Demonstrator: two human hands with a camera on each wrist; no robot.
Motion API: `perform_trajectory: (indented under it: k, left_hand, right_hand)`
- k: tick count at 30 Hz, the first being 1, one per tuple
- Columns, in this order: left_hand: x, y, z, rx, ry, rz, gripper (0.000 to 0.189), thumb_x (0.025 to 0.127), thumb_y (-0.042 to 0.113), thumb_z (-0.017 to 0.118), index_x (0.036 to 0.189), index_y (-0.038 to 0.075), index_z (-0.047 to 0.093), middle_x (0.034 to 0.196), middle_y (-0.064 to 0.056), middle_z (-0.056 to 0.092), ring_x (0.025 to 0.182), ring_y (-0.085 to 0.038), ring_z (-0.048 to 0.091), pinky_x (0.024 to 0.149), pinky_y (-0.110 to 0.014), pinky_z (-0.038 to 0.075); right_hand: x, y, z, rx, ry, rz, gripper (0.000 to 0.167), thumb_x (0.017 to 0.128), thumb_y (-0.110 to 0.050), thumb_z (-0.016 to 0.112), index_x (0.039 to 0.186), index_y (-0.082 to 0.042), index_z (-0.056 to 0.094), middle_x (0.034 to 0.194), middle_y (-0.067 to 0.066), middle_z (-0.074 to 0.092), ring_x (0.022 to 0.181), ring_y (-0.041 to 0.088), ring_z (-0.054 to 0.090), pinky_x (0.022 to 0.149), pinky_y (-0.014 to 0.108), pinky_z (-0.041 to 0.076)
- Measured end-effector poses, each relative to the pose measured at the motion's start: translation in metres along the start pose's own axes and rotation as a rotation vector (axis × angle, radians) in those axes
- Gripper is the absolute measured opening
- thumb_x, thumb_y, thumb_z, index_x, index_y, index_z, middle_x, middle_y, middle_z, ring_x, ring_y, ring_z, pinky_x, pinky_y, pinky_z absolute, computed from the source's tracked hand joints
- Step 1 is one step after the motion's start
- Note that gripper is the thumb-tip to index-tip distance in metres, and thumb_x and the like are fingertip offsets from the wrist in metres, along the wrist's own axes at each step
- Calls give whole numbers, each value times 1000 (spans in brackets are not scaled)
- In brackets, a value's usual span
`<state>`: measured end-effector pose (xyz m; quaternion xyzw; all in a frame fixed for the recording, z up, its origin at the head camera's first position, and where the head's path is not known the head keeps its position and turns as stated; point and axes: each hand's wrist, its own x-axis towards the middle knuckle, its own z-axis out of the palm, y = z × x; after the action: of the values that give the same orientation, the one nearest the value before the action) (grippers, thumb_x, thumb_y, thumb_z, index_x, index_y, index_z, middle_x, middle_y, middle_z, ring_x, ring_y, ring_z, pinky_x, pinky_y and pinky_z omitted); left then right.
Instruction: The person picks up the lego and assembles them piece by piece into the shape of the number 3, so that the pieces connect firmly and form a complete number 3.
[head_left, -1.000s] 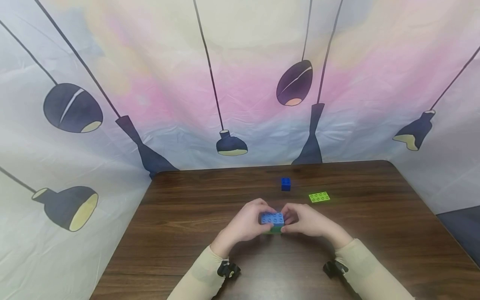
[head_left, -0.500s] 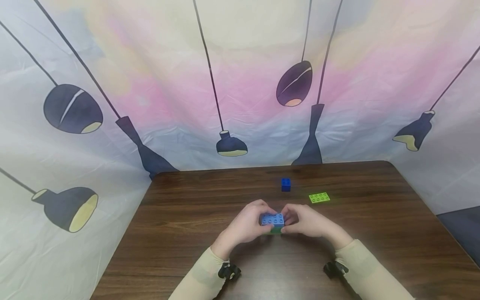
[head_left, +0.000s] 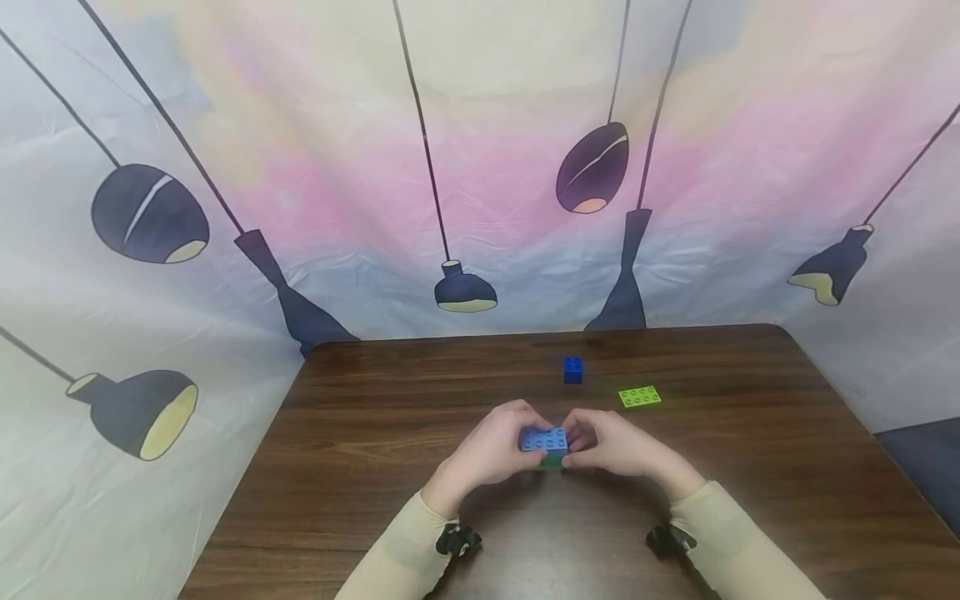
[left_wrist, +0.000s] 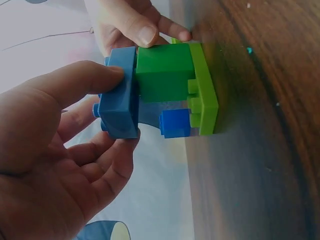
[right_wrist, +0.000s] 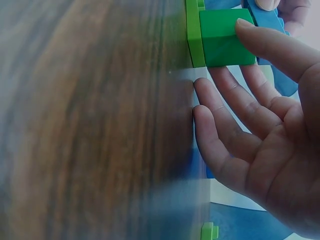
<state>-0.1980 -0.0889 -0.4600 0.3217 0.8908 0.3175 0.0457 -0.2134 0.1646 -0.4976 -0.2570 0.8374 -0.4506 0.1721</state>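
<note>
A light blue brick (left_wrist: pixel 120 95) with studs sits over the right-hand end-on green brick (left_wrist: pixel 165 72), which stands on a lime-green plate (left_wrist: pixel 205 95) at the table surface. My left hand (head_left: pixel 495 446) pinches the light blue brick between thumb and fingers. It overhangs the green brick on the left side and looks slightly tilted in the right wrist view; whether the two are fully pressed together I cannot tell. My right hand (head_left: pixel 618 442) grips the green brick (right_wrist: pixel 227 37), thumb on the near face, fingertips behind it. Some plate studs show beside the green brick.
Farther back on the brown wooden table (head_left: pixel 375 392) stands a dark blue brick (head_left: pixel 573 370). A second lime-green plate (head_left: pixel 640 397) lies flat to its right, beyond the right hand. A cloth printed with lamps (head_left: pixel 465 287) hangs behind the table's far edge.
</note>
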Motion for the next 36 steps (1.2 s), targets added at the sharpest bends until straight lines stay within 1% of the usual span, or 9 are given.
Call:
perform_trajectory:
  k: [8, 14, 22, 26, 29, 32, 36]
  left_hand:
    - [0, 2, -1, 17, 7, -1, 26, 93, 13, 84, 119, 9, 79, 108, 3, 66, 92, -6, 60, 79, -20, 54]
    - [1, 3, 1, 10, -5, -12, 25, 94, 13, 83, 118, 8, 78, 109, 3, 65, 93, -6, 59, 79, -20, 54]
    - [3, 5, -1, 28, -37, -7, 25, 95, 14, 83, 119, 8, 78, 108, 3, 64, 93, -8, 59, 80, -20, 54]
    - [3, 5, -3, 36, -51, 10, 26, 95, 14, 82, 120, 8, 78, 108, 3, 65, 94, -8, 59, 81, -20, 54]
    - [4, 4, -5, 38, -55, 24, 26, 95, 13, 82, 119, 7, 78, 109, 2, 66, 95, -7, 59, 83, -20, 54]
    - [4, 3, -7, 41, -57, 20, 26, 94, 13, 83, 119, 7, 78, 110, 2, 66, 96, -7, 60, 83, -20, 54]
    - [4, 3, -6, 49, -48, 16, 27, 92, 14, 84, 118, 8, 79, 108, 3, 66, 94, -6, 59, 81, -20, 54]
  right_hand:
    - [0, -3, 0, -13, 4, 0, 31, 93, -22, 87, 114, -12, 67, 110, -1, 75, 103, 20, 73, 84, 37, 62]
    - [-1, -3, 0, -20, 3, 4, 31, 93, -22, 87, 114, -13, 66, 110, -1, 75, 103, 20, 73, 85, 38, 62]
    - [-2, -1, 1, -15, 3, -10, 31, 93, -22, 87, 114, -13, 66, 111, -1, 75, 103, 20, 73, 85, 38, 62]
    - [-2, 0, 1, -16, 5, -8, 31, 93, -22, 87, 115, -13, 66, 110, -1, 75, 102, 20, 73, 85, 38, 62]
    - [-1, 0, 2, -21, 11, -9, 32, 92, -22, 87, 114, -13, 66, 110, -1, 75, 102, 20, 73, 85, 39, 62]
    - [-1, -1, 2, -24, 9, -13, 32, 92, -22, 87, 115, -13, 66, 110, -1, 75, 102, 19, 73, 85, 38, 62]
    - [-1, -1, 2, -28, 6, -17, 32, 93, -22, 87, 114, -13, 66, 110, -2, 75, 102, 19, 73, 84, 37, 62]
